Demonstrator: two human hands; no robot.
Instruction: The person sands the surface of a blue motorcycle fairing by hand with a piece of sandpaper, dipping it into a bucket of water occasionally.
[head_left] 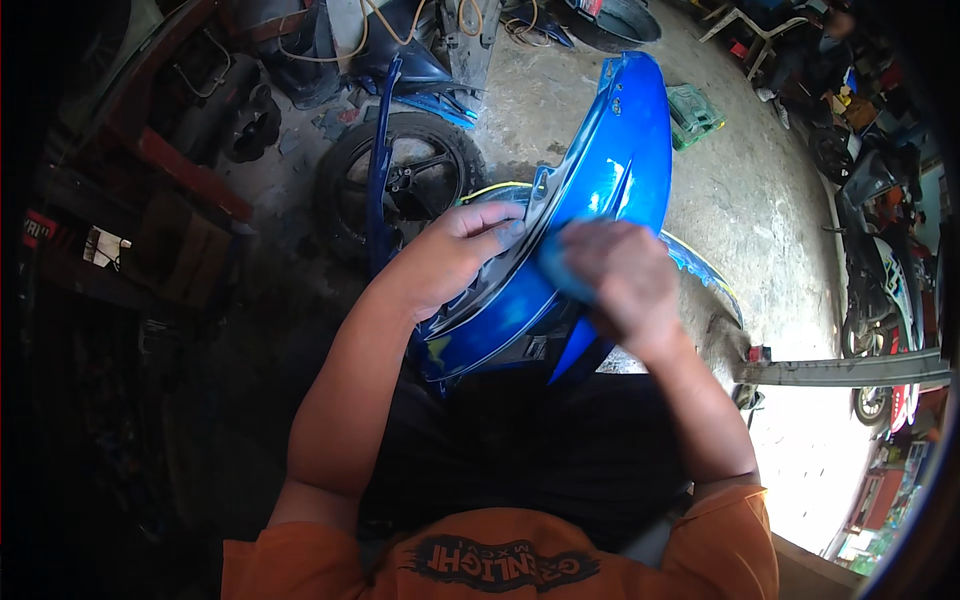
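Observation:
A glossy blue curved plastic body panel (630, 140), with a dark inner side, lies over my lap at a slant. My left hand (478, 245) is closed on its inner left edge, thumb along the dark underside. My right hand (615, 275), blurred by motion, presses a light-blue pad (562, 270) against the panel's blue face, fingers bent round it. Behind the panel are a yellow-edged curved piece (710, 275) and a narrow dark-blue strip (380, 150) standing on the left.
A wheel with tyre (350, 135) lies beyond the panel, near more loose panels (435, 95), a black tub (615, 35) and a green crate (695, 112). Motorcycles (875, 270) line the right side, where another person (820, 50) sits. A metal rail (840, 370) runs at right.

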